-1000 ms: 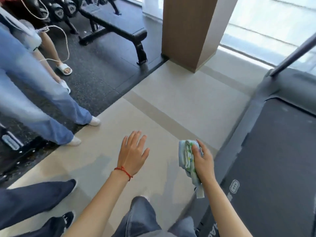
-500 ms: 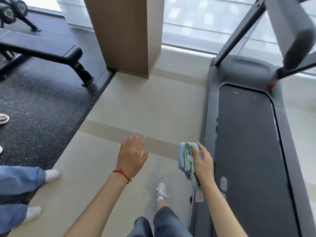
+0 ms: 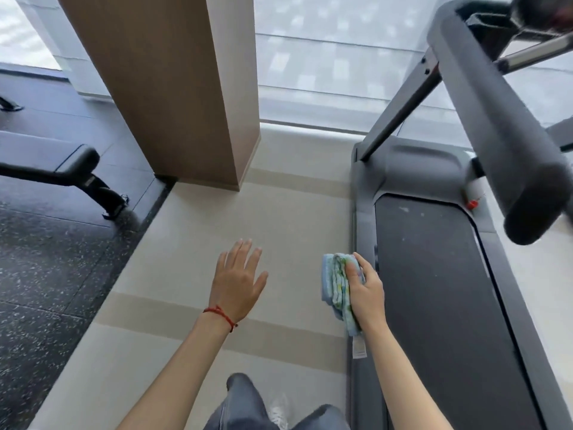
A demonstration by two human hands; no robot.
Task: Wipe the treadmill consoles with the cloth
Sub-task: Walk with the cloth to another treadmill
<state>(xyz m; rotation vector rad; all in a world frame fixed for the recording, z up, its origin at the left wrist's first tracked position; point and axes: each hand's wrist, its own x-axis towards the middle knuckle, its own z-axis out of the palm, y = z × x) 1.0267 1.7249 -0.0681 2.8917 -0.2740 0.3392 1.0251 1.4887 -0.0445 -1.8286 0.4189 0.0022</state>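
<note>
Cloth point(image 3: 339, 287) gripped in right hand point(image 3: 366, 287), beside treadmill point(image 3: 434, 305)

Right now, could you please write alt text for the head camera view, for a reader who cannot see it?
A person's right hand grips a folded blue-green cloth beside a grey treadmill, whose padded handrail rises at upper right. The left hand is open and empty above pale floor tiles, with a wooden pillar and a black bench beyond.

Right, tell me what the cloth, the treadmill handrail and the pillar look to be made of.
The folded pale-blue cloth with a green print, in the right hand: soft woven or terry fabric, judging by its limp layered folds. The thick dark-grey treadmill handrail: matte, probably foam or rubber padding, with no shine. The tan square pillar: smooth with a faint grain, likely wood veneer or laminate.
</note>
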